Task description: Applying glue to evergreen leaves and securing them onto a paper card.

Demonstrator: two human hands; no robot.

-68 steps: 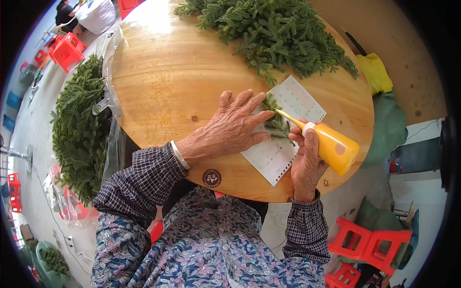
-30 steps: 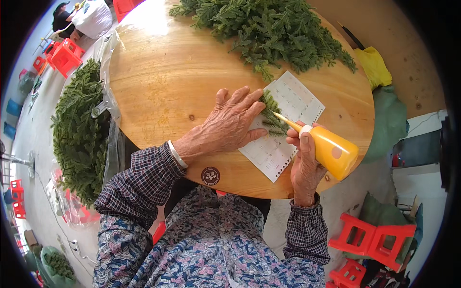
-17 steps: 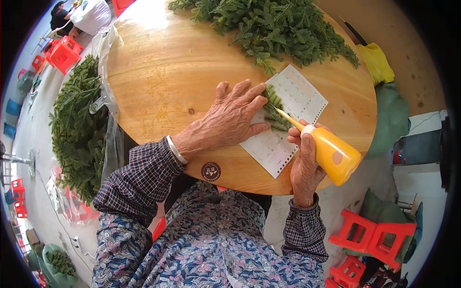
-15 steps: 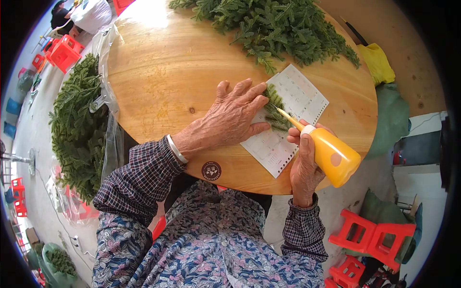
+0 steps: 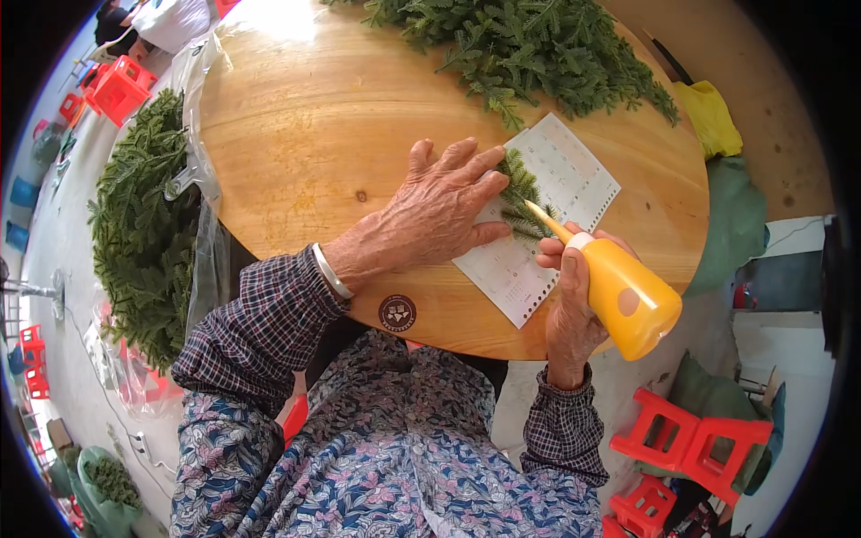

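Observation:
Lying on white calendar sheets point(image 5: 567, 170) is a small green fir sprig point(image 5: 523, 199). My left hand point(image 5: 439, 206) rests palm down, fingers spread, its fingertips touching the sprig's left edge. A white bangle point(image 5: 333, 272) circles that wrist. In my right hand point(image 5: 574, 309) is a yellow squeeze bottle point(image 5: 632, 294) with a long tapered nozzle, tilted so that the tip points up and left at the sprig. Whether anything comes out of the nozzle is too small to tell.
A heap of fir branches point(image 5: 547, 54) covers the far side of the round wooden table point(image 5: 287, 152). More fir greenery point(image 5: 143, 233) stands left of the table beside clear plastic point(image 5: 204, 260). Red stools point(image 5: 691, 439) stand at lower right. A person point(image 5: 115, 25) is at far upper left.
The bottle in my right hand has shifted slightly right and down, its nozzle tip a little further from the sprig's middle. My left hand stays at the sprig. The view has shifted slightly.

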